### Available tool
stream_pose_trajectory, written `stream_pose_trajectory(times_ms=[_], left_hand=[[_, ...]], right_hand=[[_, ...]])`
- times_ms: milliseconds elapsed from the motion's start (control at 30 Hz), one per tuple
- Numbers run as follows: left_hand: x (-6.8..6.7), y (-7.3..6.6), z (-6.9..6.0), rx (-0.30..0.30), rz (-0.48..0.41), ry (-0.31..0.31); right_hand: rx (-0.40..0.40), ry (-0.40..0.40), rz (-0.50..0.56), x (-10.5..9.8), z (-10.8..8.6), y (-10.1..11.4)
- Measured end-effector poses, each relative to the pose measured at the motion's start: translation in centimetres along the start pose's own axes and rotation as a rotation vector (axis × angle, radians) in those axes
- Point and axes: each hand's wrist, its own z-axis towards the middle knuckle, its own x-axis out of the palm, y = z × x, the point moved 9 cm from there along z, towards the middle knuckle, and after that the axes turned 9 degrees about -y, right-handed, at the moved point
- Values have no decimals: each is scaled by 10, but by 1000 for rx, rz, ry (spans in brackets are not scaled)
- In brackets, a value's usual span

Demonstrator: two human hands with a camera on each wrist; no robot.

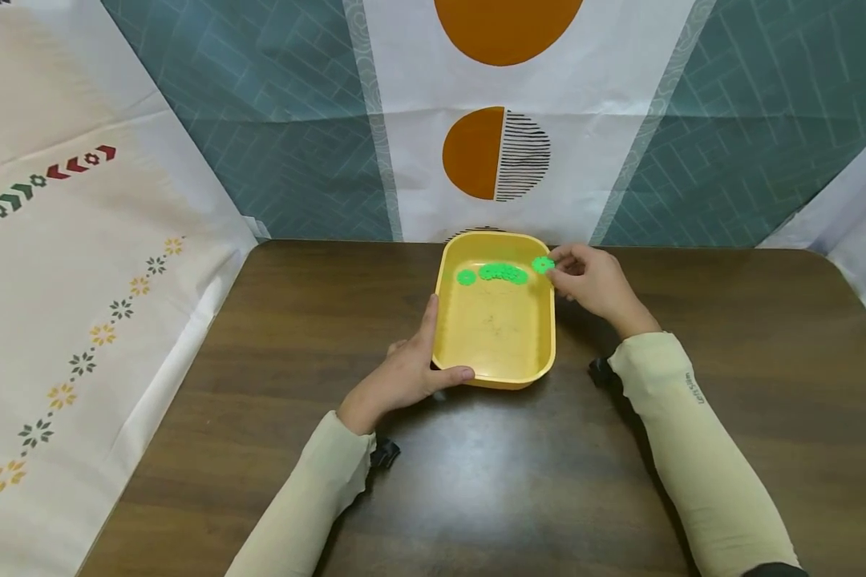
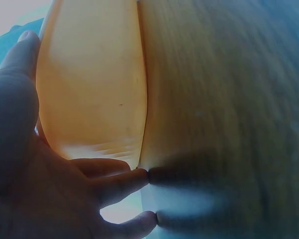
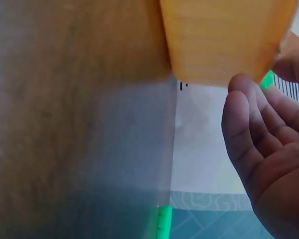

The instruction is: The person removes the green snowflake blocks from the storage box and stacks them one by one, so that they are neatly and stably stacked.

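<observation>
A yellow plastic tub (image 1: 494, 336) stands on the brown table. My left hand (image 1: 400, 369) grips its near left corner, thumb over the front rim and index finger along the left wall. In the left wrist view, the lower fingertips of the left hand (image 2: 65, 184) reach the table beside the tub wall (image 2: 94, 84). At the far right corner my right hand (image 1: 588, 280) pinches a green flower-shaped disc (image 1: 543, 264) at the rim. Inside lie a single green disc (image 1: 466, 277) and a row of overlapping green discs (image 1: 503, 273) toward the far end.
A small green object (image 3: 164, 222) shows at the table's edge in the right wrist view; its kind is unclear. Behind the table (image 1: 693, 385) hangs a teal and white cloth (image 1: 418, 96) with orange circles. A patterned white cloth (image 1: 65, 320) hangs at the left.
</observation>
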Motion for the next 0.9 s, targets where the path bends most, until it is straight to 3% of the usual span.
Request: stream_pose_trajectory(times_ms=[367, 900], left_hand=[[-2, 2, -1, 26, -11, -14], [-1, -1, 2, 21, -8, -9]], right_hand=[[21, 60, 75, -3, 2, -2], [6, 73, 55, -4, 2, -11]])
